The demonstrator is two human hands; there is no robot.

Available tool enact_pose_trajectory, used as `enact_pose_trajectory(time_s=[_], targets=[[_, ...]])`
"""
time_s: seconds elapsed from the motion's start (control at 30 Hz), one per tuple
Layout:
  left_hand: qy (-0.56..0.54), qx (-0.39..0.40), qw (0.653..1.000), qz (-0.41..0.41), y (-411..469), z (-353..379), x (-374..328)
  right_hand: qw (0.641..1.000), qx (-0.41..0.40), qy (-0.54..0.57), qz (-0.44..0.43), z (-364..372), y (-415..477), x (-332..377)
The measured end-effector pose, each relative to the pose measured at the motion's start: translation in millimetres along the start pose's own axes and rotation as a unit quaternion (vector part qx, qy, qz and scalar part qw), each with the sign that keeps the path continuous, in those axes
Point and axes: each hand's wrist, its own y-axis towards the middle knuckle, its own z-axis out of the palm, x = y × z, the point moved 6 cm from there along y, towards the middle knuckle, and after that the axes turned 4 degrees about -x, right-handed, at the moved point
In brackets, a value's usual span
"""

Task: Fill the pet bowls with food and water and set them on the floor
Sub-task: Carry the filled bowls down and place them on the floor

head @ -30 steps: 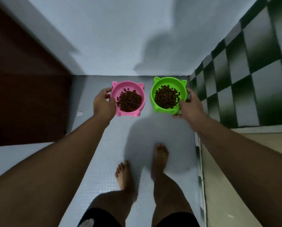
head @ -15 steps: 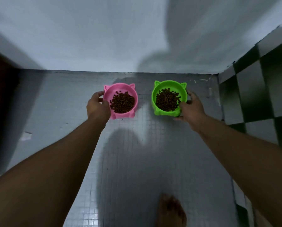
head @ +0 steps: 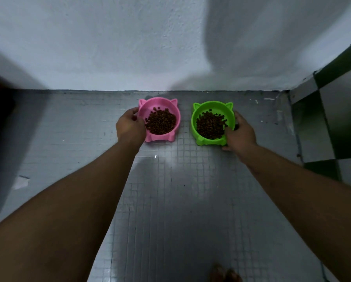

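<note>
Two cat-eared bowls of kibble [head: 160, 124] on mosaic floor [head: 180, 190]: pink bowl [head: 160, 101] in left hand's [head: 129, 128] grasp, green bowl [head: 211, 103] in right hand's [head: 240, 135].

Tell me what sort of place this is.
Likely a tiled bathroom or utility corner: small grey mosaic floor tiles, a plain white wall, checkered wall tiles on the right.

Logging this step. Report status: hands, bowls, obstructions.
Left hand grips pink bowl. Right hand grips green bowl. Both hold kibble, at the floor by the wall. Nothing blocking them.
</note>
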Motion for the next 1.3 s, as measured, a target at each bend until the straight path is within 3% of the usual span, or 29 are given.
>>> enact_pose_trajectory(time_s=[0.4,0.6,0.9,1.13,1.3], targets=[[0.053,0.018,0.998,0.009,4,-1,-1,0.992,-0.019,-0.114,-0.058,3,-3,3],[0.171,0.062,0.977,0.111,-41,-35,-55,0.991,-0.008,-0.131,-0.027,-30,-36,44],[0.27,0.169,0.929,0.189,-200,-175,-208,0.987,0.045,-0.139,-0.073,-149,-226,227],[0.244,0.192,0.924,0.223,-332,-310,-337,0.986,0.024,-0.131,-0.096,-262,-386,341],[0.216,0.195,0.92,0.263,-410,-368,-376,0.986,0.021,-0.104,-0.128,-306,-476,378]])
